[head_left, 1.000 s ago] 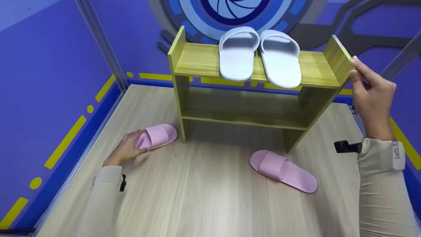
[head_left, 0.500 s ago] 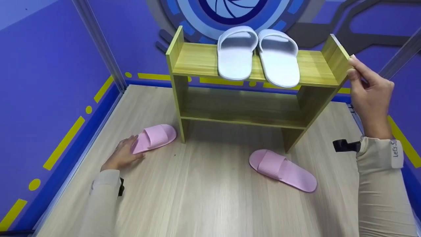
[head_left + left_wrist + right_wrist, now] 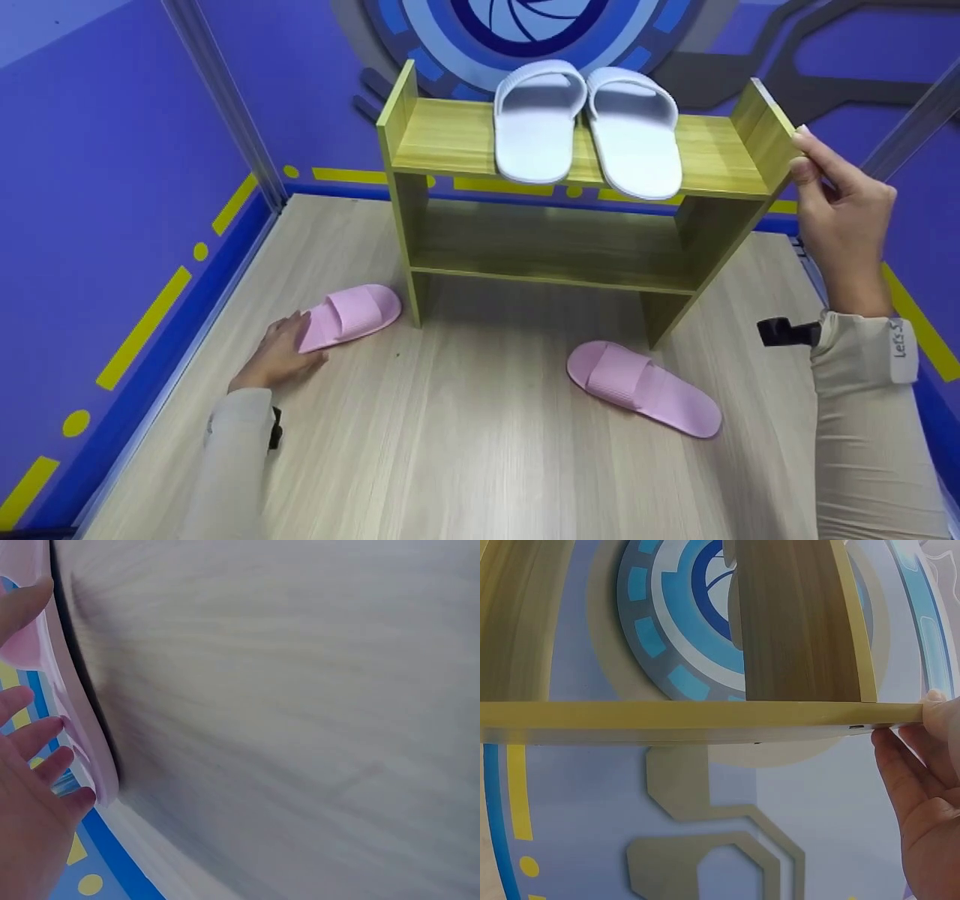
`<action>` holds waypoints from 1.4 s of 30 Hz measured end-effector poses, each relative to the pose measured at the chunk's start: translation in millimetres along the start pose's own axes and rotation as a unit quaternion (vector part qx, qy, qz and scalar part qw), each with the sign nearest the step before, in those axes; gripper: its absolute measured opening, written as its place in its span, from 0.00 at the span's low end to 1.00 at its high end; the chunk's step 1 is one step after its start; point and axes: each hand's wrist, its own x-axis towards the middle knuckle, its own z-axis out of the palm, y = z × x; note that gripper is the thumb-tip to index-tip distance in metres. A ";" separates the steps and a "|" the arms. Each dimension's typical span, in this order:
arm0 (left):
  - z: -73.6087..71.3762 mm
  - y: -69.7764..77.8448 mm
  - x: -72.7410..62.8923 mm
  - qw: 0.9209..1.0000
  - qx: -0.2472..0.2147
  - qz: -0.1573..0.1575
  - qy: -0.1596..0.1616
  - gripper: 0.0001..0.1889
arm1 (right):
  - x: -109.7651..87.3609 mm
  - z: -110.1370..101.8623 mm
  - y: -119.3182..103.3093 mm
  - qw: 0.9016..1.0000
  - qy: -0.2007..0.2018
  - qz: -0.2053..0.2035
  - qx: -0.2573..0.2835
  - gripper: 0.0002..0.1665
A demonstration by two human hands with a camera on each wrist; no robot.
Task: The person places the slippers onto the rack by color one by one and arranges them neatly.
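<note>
Lying sole down on the floor (image 3: 487, 457), with its toe turned towards the rack (image 3: 551, 244), the left pink slipper (image 3: 356, 311) is seen at the left, just beside the rack's left side panel. On the rack's top board the white slippers (image 3: 641, 157) are set side by side, their straps at the far end and their heels jutting over the near edge. To the right, the right pink slipper (image 3: 679, 405) is left on the floor in front of the rack, angled, its toe pointing to the far left. The work is judged to be about half done: one pair is placed up, while the pink pair is left unmatched, its two slippers well apart.

At the left, the heel of the left pink slipper is met by the left hand (image 3: 277, 356), held low with fingers spread and loosely bent; nothing appears to be gripped, though light contact is likely. At the right, the forearm is raised and the upper edge of the right side panel is pinched between thumb and fingers of the right hand (image 3: 847, 221).
</note>
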 end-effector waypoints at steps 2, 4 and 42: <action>-0.1 -0.9 -0.4 1.000 -0.002 -0.003 0.000 0.46 | 0.1 0.1 -0.1 1.000 -0.001 0.000 0.001 0.16; -0.3 -1.9 -0.7 1.000 -0.001 -0.003 0.003 0.46 | 0.0 0.2 -0.3 1.000 -0.001 0.000 0.002 0.16; -5.7 -28.7 -5.2 0.997 -0.071 0.032 0.026 0.48 | -0.1 0.0 -0.7 1.000 -0.004 -0.001 -0.020 0.16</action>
